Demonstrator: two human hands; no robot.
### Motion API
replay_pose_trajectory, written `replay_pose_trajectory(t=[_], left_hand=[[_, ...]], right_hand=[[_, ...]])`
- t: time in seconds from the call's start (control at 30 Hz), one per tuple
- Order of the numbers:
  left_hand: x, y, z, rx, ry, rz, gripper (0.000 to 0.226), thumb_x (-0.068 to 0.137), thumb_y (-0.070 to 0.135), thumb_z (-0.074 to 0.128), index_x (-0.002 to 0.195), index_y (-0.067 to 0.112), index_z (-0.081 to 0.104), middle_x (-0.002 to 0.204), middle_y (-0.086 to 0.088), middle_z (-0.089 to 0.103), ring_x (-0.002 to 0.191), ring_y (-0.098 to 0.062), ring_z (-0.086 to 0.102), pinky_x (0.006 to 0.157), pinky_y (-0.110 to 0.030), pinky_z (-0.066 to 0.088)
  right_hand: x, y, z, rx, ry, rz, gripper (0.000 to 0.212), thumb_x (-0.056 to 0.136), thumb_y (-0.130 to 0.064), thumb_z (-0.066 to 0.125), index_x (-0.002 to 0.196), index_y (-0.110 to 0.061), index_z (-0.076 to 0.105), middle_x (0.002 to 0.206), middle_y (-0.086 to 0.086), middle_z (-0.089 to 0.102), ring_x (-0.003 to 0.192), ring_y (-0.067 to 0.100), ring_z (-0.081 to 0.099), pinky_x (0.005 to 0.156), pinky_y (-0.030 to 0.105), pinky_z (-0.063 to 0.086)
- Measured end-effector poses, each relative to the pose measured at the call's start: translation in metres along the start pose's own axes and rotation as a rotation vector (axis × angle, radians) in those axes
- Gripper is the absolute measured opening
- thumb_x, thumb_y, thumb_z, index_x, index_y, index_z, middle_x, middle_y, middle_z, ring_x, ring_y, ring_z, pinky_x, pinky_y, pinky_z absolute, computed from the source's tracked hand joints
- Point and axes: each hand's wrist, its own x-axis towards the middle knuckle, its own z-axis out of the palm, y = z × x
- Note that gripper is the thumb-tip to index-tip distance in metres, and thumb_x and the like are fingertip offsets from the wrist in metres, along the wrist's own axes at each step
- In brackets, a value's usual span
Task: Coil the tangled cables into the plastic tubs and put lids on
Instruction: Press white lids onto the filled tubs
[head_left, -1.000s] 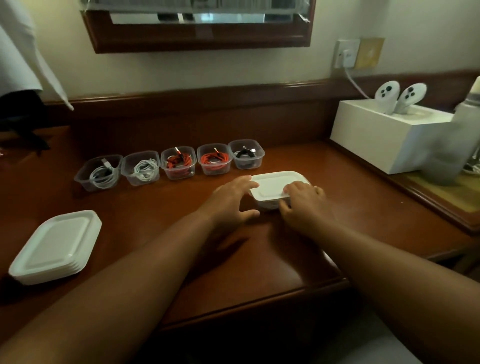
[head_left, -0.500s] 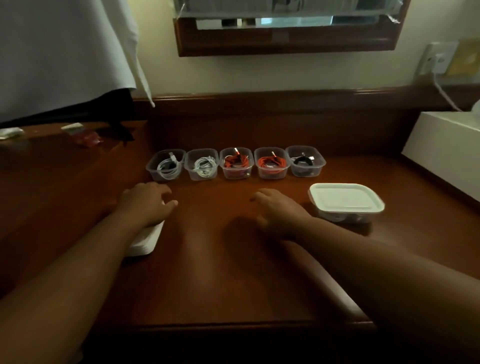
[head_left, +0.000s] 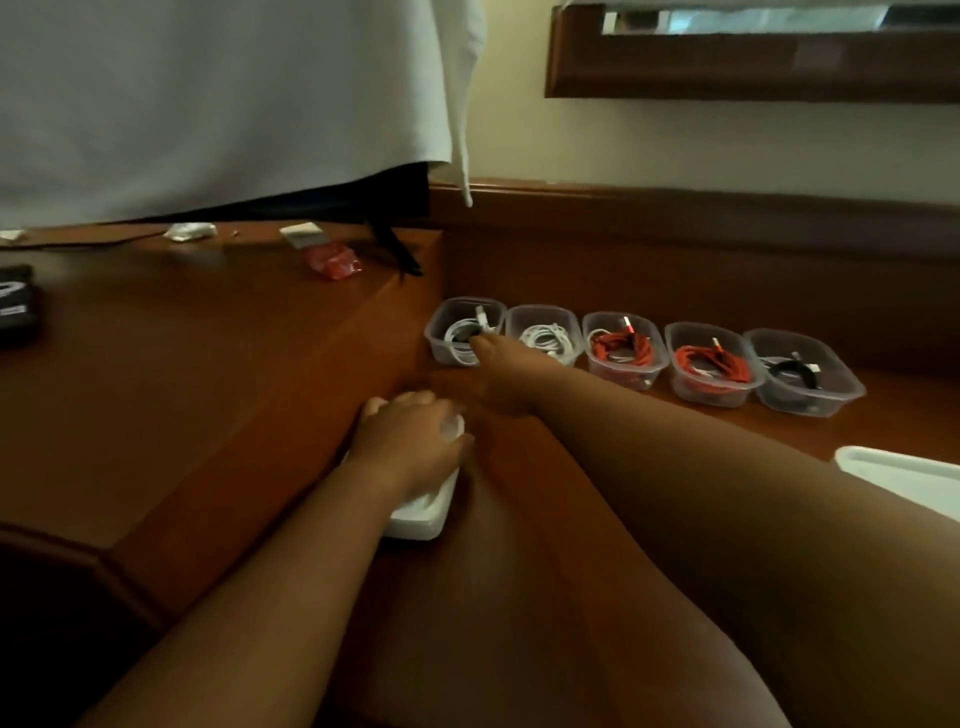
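Observation:
Five clear plastic tubs stand in a row at the back of the desk. The leftmost tub (head_left: 457, 317) and the second tub (head_left: 545, 332) hold white cables, the third tub (head_left: 623, 348) and the fourth tub (head_left: 711, 364) red ones, the fifth tub (head_left: 800, 371) a black one. My right hand (head_left: 506, 366) reaches to the leftmost tub and pinches its near rim. My left hand (head_left: 405, 441) lies on the stack of white lids (head_left: 421, 512), fingers curled round the top lid's far edge. A lidded tub (head_left: 904, 473) shows at the right edge.
A higher wooden desk section (head_left: 182, 364) adjoins on the left, carrying a red packet (head_left: 335, 260), small white scraps and a black item (head_left: 15, 304). A white cloth (head_left: 234, 104) hangs above it. A wooden mirror frame (head_left: 753, 67) is on the wall.
The view swung left. My right hand left the lidded tub and reached across to the leftmost open tub. My left hand moved onto the lid stack and stays there.

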Motion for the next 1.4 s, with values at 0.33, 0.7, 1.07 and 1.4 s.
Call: replay_pose_trajectory(t=[0.33, 0.7, 1.07, 1.4], left_hand=[[0.0, -0.002, 0.004, -0.067, 0.043, 0.01, 0.051, 0.091, 0.059, 0.042, 0.139, 0.04, 0.046, 0.138, 0.01, 0.051, 0.132, -0.013, 0.041, 0.108, -0.043, 0.025], [-0.001, 0.002, 0.001, -0.06, 0.031, 0.018, 0.051, 0.094, 0.058, 0.042, 0.14, 0.037, 0.046, 0.143, 0.006, 0.047, 0.134, -0.017, 0.04, 0.107, -0.043, 0.026], [-0.038, 0.018, -0.034, -0.082, 0.013, -0.035, 0.034, 0.085, 0.054, 0.062, 0.097, 0.023, 0.067, 0.104, 0.0, 0.062, 0.095, -0.023, 0.061, 0.077, -0.033, 0.05], [-0.068, 0.042, -0.053, 0.206, -0.171, 0.054, 0.01, 0.084, 0.033, 0.061, 0.081, 0.023, 0.059, 0.096, -0.001, 0.065, 0.084, -0.02, 0.061, 0.067, -0.031, 0.048]], right_hand=[[0.049, -0.005, 0.011, -0.198, -0.031, 0.008, 0.072, 0.09, -0.033, 0.064, 0.149, -0.01, 0.03, 0.156, 0.013, 0.033, 0.146, 0.031, 0.025, 0.115, 0.046, 0.023], [0.019, -0.006, 0.009, -0.318, -0.042, -0.045, 0.066, 0.095, -0.042, 0.054, 0.15, -0.012, 0.032, 0.153, 0.013, 0.04, 0.142, 0.031, 0.034, 0.12, 0.049, 0.009], [-0.091, -0.006, 0.004, -0.392, -0.009, -0.123, 0.041, 0.096, -0.016, 0.047, 0.136, -0.015, 0.05, 0.145, 0.011, 0.049, 0.132, 0.027, 0.046, 0.118, 0.044, 0.019], [-0.223, 0.023, -0.004, -0.223, -0.025, -0.012, 0.041, 0.096, -0.031, 0.055, 0.135, -0.017, 0.053, 0.137, 0.006, 0.053, 0.119, 0.024, 0.053, 0.102, 0.038, 0.044]])
